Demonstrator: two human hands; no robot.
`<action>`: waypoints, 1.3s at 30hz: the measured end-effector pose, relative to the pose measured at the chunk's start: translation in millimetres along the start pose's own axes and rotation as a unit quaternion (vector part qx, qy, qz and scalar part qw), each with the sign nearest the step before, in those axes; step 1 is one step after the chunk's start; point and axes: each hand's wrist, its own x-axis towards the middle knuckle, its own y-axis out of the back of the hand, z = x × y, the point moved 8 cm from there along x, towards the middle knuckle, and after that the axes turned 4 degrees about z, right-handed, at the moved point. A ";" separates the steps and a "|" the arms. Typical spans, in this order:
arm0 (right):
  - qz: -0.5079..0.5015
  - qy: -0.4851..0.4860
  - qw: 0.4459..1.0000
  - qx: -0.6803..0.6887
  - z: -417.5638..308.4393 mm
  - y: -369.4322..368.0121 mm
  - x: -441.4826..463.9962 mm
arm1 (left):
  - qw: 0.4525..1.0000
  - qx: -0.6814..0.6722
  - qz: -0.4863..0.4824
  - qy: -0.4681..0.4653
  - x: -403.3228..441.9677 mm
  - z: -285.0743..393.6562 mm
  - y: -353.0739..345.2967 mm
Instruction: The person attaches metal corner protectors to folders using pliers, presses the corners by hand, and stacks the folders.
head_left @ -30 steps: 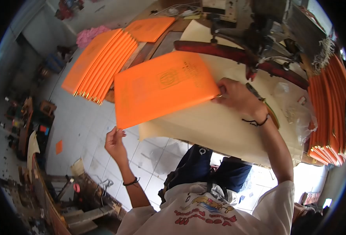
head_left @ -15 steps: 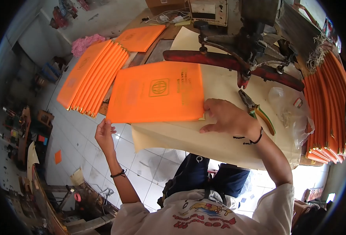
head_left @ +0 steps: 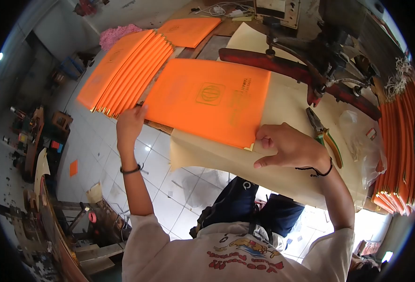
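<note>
An orange folder [head_left: 184, 101] with a printed emblem and a gold-coloured metal corner lies over the edge of the work surface, slightly tilted in view. My left hand [head_left: 131, 124] pinches its near left corner, the fingertips partly hidden. Beside the gold corner, my right hand [head_left: 294, 148] has its thumb and fingers apart. It holds nothing, and I cannot tell whether a fingertip touches the folder. Combination pliers [head_left: 325, 136] with green-and-yellow handles rest on the cream sheet [head_left: 207, 150], to the right of that hand.
A fanned stack of orange folders [head_left: 123, 70] sits at the left, with another folder [head_left: 188, 30] behind. Beyond my right hand stands a dark press with a red bar [head_left: 268, 63]. Clear plastic [head_left: 357, 136] and more orange folders [head_left: 400, 150] are at the right.
The folder's left end has swung away from me, with my left hand moving up alongside it. My right hand now sits by the gold corner. The whole view has shifted.
</note>
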 end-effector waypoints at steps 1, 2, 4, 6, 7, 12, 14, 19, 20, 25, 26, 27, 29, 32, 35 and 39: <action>0.004 0.003 1.000 0.015 0.8 1.0 0.7 | 1.000 0.015 0.001 0.008 10.4 0.1 -4.3; 0.007 0.005 1.000 0.030 1.5 1.3 1.2 | 0.999 0.031 0.000 0.017 19.8 1.5 -11.0; 0.016 0.009 0.999 0.051 3.1 1.4 1.6 | 0.994 0.107 0.018 0.008 34.0 11.4 -20.1; 0.012 0.002 0.998 0.059 3.8 1.1 3.6 | 0.972 0.227 0.056 -0.031 45.3 30.5 -28.9; 0.005 -0.005 0.998 0.055 3.5 1.8 3.7 | 0.975 0.209 0.070 -0.016 48.9 29.5 -36.1; 0.023 -0.009 0.999 0.049 7.7 -1.2 4.4 | 0.985 0.155 0.070 0.004 51.9 30.0 -48.3; 0.027 -0.008 0.998 0.060 3.6 -0.2 5.0 | 0.984 0.159 0.077 0.004 53.3 33.8 -45.9; 0.016 -0.026 0.999 0.025 -1.9 -2.9 7.8 | 0.986 0.138 0.086 -0.029 66.8 49.5 -52.8; 0.022 -0.023 0.999 0.031 -2.0 -2.9 7.8 | 0.984 0.134 0.108 -0.038 70.6 53.0 -56.5; 0.030 0.041 0.999 -0.015 -5.3 -5.0 8.1 | 0.982 0.141 0.109 -0.060 91.9 68.5 -73.2; 0.032 0.052 0.998 -0.018 -5.6 -4.7 8.0 | 0.983 0.139 0.103 -0.064 96.5 68.4 -76.8; 0.040 0.063 0.997 -0.023 -6.1 -2.3 7.8 | 0.983 0.140 0.098 -0.067 100.9 68.7 -80.1; 0.056 0.085 0.994 -0.025 -7.9 -2.2 7.3 | 0.982 0.143 0.094 -0.073 102.0 73.2 -80.0; 0.093 0.091 0.991 -0.028 -8.5 1.2 7.2 | 0.983 0.145 0.077 -0.077 111.3 75.1 -86.0; 0.117 0.114 0.985 -0.048 -15.2 3.9 7.8 | 0.979 0.149 0.095 -0.097 119.8 80.6 -86.7; 0.139 0.163 0.974 -0.077 -23.1 -5.8 6.6 | 0.977 0.115 0.122 -0.129 124.2 86.8 -90.4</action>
